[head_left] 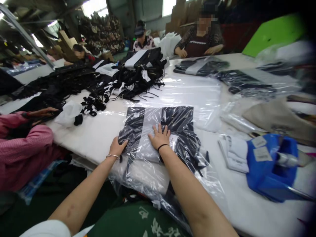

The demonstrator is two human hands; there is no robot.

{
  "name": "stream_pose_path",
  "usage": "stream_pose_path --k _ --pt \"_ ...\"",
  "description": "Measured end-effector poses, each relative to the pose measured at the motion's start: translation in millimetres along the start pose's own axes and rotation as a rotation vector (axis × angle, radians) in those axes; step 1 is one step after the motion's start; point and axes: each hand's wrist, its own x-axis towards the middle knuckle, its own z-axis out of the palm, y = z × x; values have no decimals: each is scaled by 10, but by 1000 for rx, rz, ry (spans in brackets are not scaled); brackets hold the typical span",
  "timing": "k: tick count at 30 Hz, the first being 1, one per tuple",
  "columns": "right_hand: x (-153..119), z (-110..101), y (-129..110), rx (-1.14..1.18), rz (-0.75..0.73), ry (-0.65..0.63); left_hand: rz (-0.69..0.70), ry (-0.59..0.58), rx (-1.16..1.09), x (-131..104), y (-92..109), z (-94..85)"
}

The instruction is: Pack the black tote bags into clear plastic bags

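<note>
We spread our right hand (160, 137) flat on the plastic-wrapped black bundle (150, 152); our left hand (117, 147) touched its nine-o'clock edge, whether gripping we couldn't tell.

Bright windows (95, 7); glare on plastic bag (151, 144); right edge blurred.

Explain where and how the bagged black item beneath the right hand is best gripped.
Probably by both side edges of the bagged black item, one hand from each side: it lies flat and wide, while the plastic's near end is loose. The left hand is at its left edge; the right hand lies spread on top.
</note>
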Motion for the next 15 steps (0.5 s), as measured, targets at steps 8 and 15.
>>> stream_pose_path --k 8,15 --pt "38 17 -10 103 24 2 -298 -360 -837 -12 264 -95" --pt "-19 -176 25 266 12 -27 -318 -244 -1380 -71 964 -389"
